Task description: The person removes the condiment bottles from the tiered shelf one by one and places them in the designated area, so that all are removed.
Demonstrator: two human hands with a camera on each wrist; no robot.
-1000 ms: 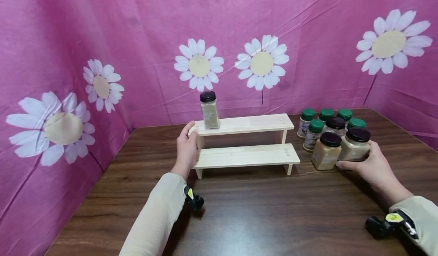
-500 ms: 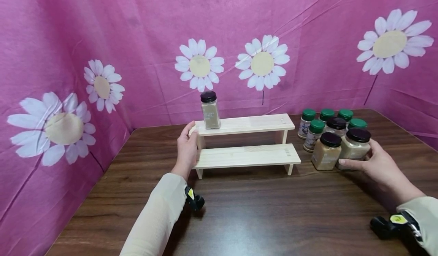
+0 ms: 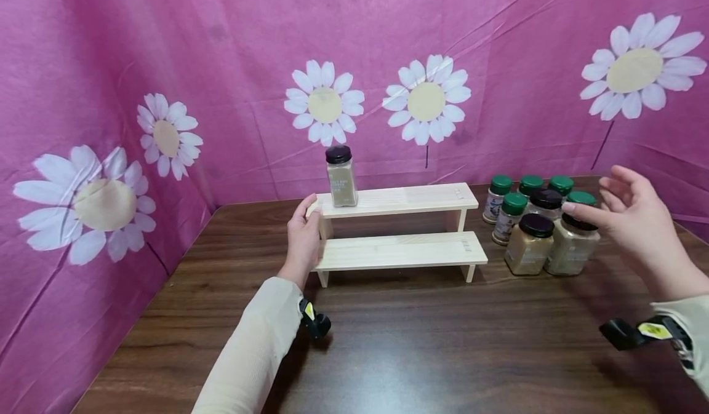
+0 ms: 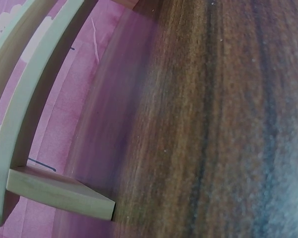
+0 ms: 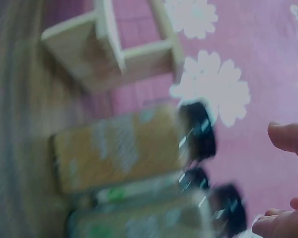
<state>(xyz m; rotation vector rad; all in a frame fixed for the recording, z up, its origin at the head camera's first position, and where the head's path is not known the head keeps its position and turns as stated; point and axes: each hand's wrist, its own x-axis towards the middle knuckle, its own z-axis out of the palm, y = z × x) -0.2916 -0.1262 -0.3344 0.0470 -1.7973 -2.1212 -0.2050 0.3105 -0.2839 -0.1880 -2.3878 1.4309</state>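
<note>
My left hand [image 3: 301, 242] holds the left end of a two-tier pale wooden shelf rack [image 3: 399, 252], thumb at the front and fingers along the side. A square spice jar [image 3: 342, 187] with a black lid stands upright on the left of the top tier. My right hand [image 3: 645, 229] holds nothing; it hovers with thumb and fingers apart above a black-lidded spice jar [image 3: 570, 251], thumb overlapping the lid. Another black-lidded jar [image 3: 528, 251] of tan powder stands beside it. In the right wrist view both jars are blurred, thumb [image 5: 290, 138] to their right.
Behind the front jars stand several green-lidded shakers [image 3: 505, 220] and another black-lidded jar [image 3: 545, 200], closely grouped. The dark wooden table [image 3: 388, 340] carries everything. A pink daisy-print cloth [image 3: 238, 63] hangs behind and at both sides.
My right hand has let go of the front right jar and risen above its lid, fingers spread. My left hand, the rack and the jar on it stay as they were.
</note>
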